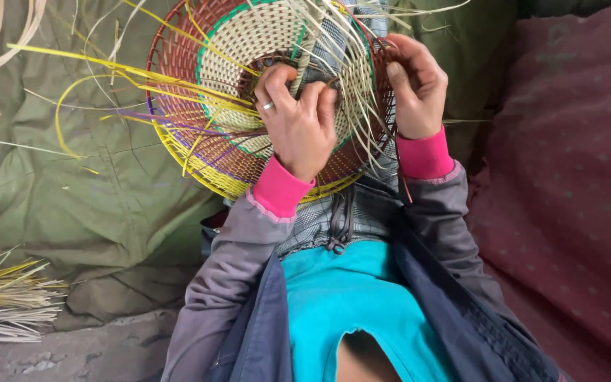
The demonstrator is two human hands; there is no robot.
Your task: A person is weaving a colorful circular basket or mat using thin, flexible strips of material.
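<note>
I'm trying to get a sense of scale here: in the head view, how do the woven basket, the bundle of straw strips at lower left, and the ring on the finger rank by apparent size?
1. Woven basket, by far the largest.
2. Bundle of straw strips, partly cut off by the frame edge, so its full size is unsure.
3. Ring on the left hand, tiny.

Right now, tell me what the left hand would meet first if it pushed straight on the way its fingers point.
The left hand already presses its fingertips into the woven basket; going on, it meets that cream weave at once.
</note>
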